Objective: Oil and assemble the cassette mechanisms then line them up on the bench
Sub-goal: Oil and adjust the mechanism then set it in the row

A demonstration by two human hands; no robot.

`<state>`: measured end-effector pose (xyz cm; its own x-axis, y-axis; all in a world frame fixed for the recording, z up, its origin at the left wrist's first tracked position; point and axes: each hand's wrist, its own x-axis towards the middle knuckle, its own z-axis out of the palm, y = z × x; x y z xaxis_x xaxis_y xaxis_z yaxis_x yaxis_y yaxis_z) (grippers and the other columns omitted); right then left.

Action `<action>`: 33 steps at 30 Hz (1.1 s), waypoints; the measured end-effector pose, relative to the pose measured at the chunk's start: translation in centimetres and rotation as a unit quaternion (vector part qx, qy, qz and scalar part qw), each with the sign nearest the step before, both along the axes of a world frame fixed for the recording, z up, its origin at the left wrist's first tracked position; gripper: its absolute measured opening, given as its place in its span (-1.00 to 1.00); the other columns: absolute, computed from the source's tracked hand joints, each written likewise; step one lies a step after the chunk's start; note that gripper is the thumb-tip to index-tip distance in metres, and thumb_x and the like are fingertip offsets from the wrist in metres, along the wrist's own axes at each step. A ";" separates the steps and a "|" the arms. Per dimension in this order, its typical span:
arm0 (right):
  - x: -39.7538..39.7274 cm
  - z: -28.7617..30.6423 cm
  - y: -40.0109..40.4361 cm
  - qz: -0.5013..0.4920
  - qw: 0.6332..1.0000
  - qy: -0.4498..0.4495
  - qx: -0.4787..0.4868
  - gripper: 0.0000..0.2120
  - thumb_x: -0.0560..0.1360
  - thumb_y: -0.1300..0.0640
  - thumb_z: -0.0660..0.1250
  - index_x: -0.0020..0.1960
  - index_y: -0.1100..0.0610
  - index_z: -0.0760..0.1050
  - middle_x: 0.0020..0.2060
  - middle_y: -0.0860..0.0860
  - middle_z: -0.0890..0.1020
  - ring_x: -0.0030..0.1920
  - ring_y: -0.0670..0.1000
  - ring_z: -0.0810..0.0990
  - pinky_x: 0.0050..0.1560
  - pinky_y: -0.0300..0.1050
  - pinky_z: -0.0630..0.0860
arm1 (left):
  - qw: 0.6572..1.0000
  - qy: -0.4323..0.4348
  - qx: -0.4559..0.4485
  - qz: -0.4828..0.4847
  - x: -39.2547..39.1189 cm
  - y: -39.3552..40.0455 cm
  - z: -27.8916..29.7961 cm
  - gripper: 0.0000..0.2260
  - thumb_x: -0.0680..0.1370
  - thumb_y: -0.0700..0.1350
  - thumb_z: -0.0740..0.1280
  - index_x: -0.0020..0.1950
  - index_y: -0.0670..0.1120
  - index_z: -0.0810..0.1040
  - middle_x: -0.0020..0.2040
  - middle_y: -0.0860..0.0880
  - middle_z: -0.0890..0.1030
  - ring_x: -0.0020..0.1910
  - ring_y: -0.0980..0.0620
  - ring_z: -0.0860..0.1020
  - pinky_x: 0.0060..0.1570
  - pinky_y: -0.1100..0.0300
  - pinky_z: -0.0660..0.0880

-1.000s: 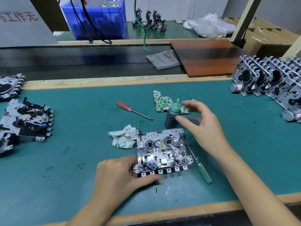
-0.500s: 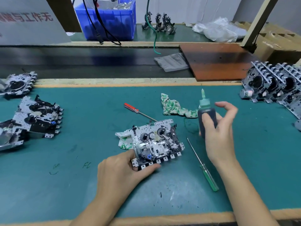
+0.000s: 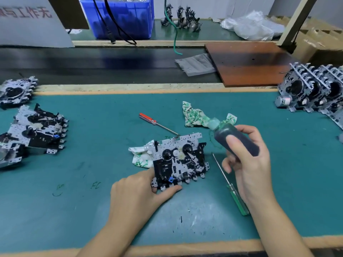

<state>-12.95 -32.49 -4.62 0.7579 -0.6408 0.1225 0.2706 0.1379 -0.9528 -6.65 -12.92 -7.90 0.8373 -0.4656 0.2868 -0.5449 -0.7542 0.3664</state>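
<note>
The cassette mechanism is lying flat near the middle of the green surface, a perforated metal plate carrying two black reel hubs, dark plastic parts, a small blue piece and a row of metal tabs along its near edge. The left hand is gripping its near left corner, thumb curling under the tabbed edge and forefinger pressing on the left side. The right hand is holding a dark oil bottle above the surface just right of the mechanism, fingers wrapping round the body, thumb lying along it, the pale green nozzle tilting up and to the left. A crumpled green-stained rag is sitting partly under the mechanism's left edge, and a second rag is lying beyond it, partly behind the bottle. A red-handled screwdriver is resting with its tip by the mechanism's far edge; a green-handled screwdriver is lying to the right, partly under the right wrist. More mechanisms are lying flat at the left edge, and a row of them is standing upright at the far right. A blue bin is sitting on the far shelf.
</note>
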 end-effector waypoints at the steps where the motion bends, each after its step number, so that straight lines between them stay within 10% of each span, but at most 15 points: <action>1: -0.1 0.0 0.1 0.013 0.999 -0.015 0.032 -0.82 0.31 0.20 0.39 -0.18 -0.06 0.60 -0.31 -0.09 0.61 -0.45 -0.15 0.44 -0.56 -0.29 0.33 | 1.000 -0.002 0.001 0.001 0.0 0.0 0.0 -0.52 0.28 0.47 0.14 -0.45 0.07 0.44 -0.64 0.11 0.37 -0.62 0.06 0.45 -0.60 0.33 0.19; 13: -0.1 -0.2 1.4 -0.081 0.995 0.034 0.046 -0.80 0.36 -0.15 0.30 -0.39 -0.12 0.57 -0.51 -0.13 0.48 -0.51 -0.17 0.43 -0.59 -0.36 0.24 | 1.000 0.000 0.002 -0.005 -0.2 -0.1 0.3 -0.52 0.30 0.44 0.14 -0.47 0.04 0.38 -0.63 0.09 0.37 -0.62 0.01 0.46 -0.61 0.26 0.26; 19: 0.0 -0.7 1.7 -0.071 0.997 0.039 0.006 -0.43 0.25 -0.18 0.35 -0.16 0.36 0.36 -0.40 0.07 0.40 -0.46 -0.11 0.40 -0.59 -0.33 0.31 | 1.000 0.010 0.013 -0.007 -0.2 -0.1 0.4 -0.55 0.27 0.43 0.25 -0.46 0.05 0.41 -0.63 0.07 0.36 -0.61 0.01 0.46 -0.59 0.29 0.20; 33: 0.1 -1.1 1.7 -0.032 0.998 0.050 -0.016 -0.59 0.24 -0.15 0.37 -0.17 0.17 0.42 -0.42 -0.12 0.52 -0.36 -0.18 0.53 -0.41 -0.26 0.51 | 1.000 0.023 0.002 -0.009 -0.3 -0.2 0.6 -0.54 0.29 0.44 0.17 -0.46 0.06 0.35 -0.63 0.09 0.22 -0.62 0.02 0.45 -0.55 0.37 0.10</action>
